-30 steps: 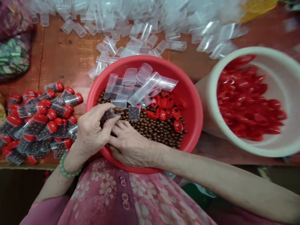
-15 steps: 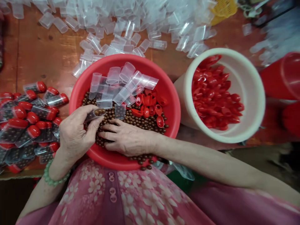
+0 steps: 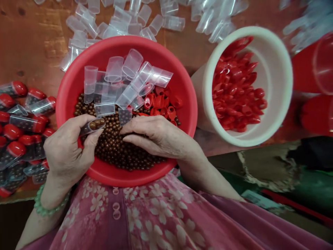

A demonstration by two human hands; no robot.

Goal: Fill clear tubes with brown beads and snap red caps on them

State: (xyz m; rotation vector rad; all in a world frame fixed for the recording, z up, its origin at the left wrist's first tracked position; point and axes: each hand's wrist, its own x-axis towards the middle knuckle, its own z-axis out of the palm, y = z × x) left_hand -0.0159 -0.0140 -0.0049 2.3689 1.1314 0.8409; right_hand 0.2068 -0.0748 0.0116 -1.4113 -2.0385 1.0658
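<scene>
My left hand [image 3: 69, 149] pinches a clear plastic tube [image 3: 85, 130] between thumb and fingers over the left side of the red basin [image 3: 188, 100]. Brown balls fill that tube up to its slanted mouth. Just right of it, my right hand [image 3: 163, 137] reaches low over the loose brown balls [image 3: 122, 156], fingers stretched out and thumb apart. Its fingertips touch or nearly touch the balls; no held object shows. Empty clear tubes [image 3: 114, 69] lie on the balls at the back of the basin, beside red caps [image 3: 159, 101] partly hidden by my right hand.
Filled tubes with red caps [image 3: 26, 125] are piled on the wooden table [image 3: 33, 45] at left. A white bucket [image 3: 282, 86] of red caps stands at right, beside red containers [image 3: 317, 66]. More clear tubes [image 3: 117, 21] lie behind the basin.
My right hand has drawn back from deep among the balls near the left hand, moving up and right. The left hand still holds the filled tube. The whole view has shifted slightly.
</scene>
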